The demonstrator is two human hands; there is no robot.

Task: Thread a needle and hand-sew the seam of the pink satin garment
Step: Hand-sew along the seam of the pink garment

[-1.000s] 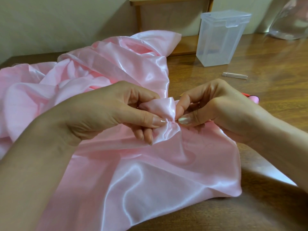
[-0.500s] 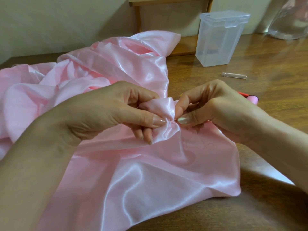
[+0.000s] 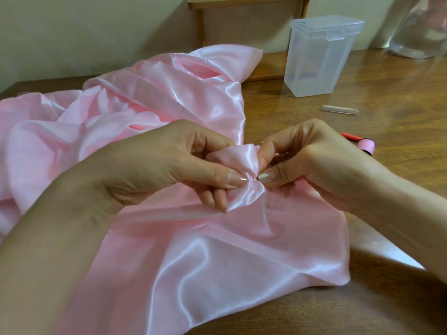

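A pink satin garment (image 3: 217, 250) lies spread across a wooden desk (image 3: 399, 97). The left hand (image 3: 169, 165) pinches a gathered fold of it between thumb and curled fingers. The right hand (image 3: 307, 160) pinches the same fold from the other side, thumbs nearly meeting. No needle can be made out. A clear plastic box (image 3: 321, 56) stands behind.

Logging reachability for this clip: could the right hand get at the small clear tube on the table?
Probably yes: the clear tube lies uncovered just beyond the right hand, nothing between them, though that hand is pinching the satin.
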